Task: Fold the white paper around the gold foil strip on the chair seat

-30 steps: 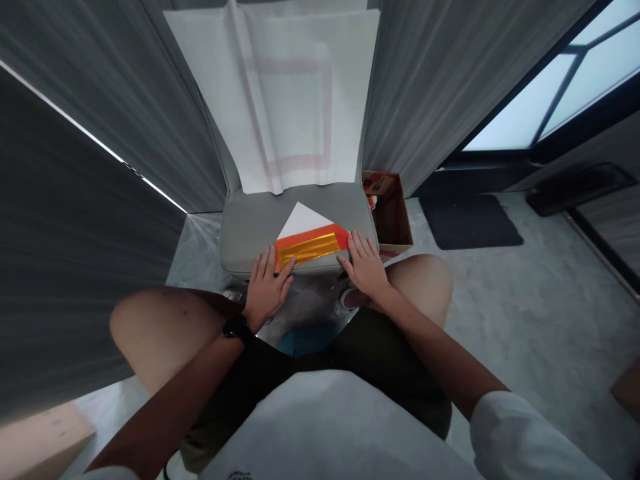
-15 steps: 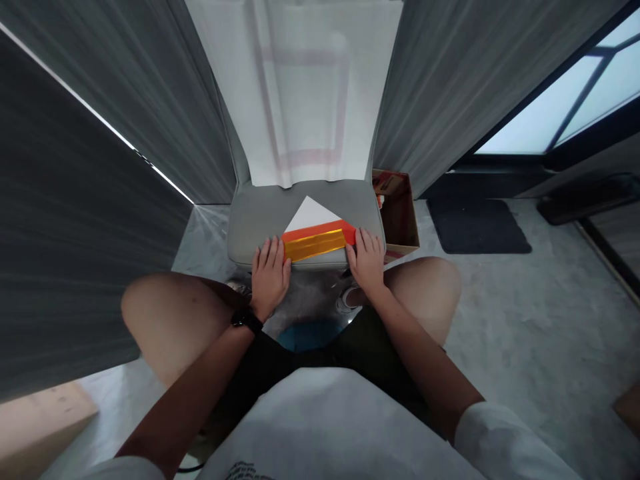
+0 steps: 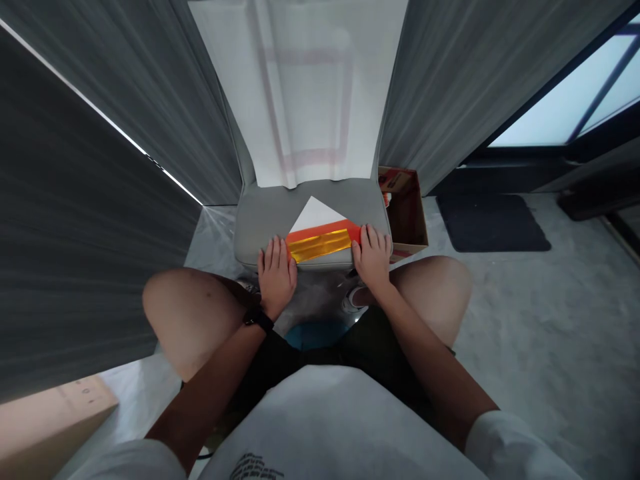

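paper [image 3: 320,231] between left and right fingers [image 3: 277,249], edges apparently beneath them

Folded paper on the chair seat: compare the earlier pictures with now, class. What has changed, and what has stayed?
The left hand has drawn back to the left, its thumb no longer lying across the gold strip. The right hand stays at the right end of the folded paper, which stays on the chair seat.
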Demonstrator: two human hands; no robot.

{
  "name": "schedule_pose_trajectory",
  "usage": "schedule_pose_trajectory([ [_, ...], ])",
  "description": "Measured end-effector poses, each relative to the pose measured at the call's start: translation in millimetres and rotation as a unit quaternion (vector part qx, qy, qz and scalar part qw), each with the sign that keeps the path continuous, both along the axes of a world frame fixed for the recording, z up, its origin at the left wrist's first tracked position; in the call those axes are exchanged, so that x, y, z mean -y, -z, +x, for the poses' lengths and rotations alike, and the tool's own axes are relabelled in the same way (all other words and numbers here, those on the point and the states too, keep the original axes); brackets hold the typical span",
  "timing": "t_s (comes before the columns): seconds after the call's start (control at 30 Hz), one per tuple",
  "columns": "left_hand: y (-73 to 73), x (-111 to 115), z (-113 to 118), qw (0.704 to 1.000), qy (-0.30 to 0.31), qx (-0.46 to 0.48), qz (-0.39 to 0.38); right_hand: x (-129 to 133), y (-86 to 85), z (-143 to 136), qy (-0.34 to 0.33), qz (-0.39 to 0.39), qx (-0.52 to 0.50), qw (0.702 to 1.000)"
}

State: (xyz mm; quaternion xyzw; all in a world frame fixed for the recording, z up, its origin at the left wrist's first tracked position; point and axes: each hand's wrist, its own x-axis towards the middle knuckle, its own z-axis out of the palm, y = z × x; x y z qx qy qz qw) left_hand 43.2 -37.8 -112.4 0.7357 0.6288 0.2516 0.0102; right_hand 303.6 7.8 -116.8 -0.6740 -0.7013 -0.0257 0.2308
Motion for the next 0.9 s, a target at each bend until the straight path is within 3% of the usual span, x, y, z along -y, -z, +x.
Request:
schedule_pose_trajectory([
  [0.23,-1.4,-1.0,-0.1,0.999,-0.009,-0.036,0.013,4.3,-3.2,7.4,-0.018,-0.024,0.035,0.999],
  [0.47,-10.8,4.0,-3.7,0.997,-0.052,-0.047,-0.037,5.7,-15.4,23.9,-0.046,-0.071,0.094,0.992],
  [0.9,-14.6,11.5,-12.7,0.998,-0.019,-0.052,-0.020,0.2,-21.9,37.4,-0.120,-0.047,0.162,0.978],
])
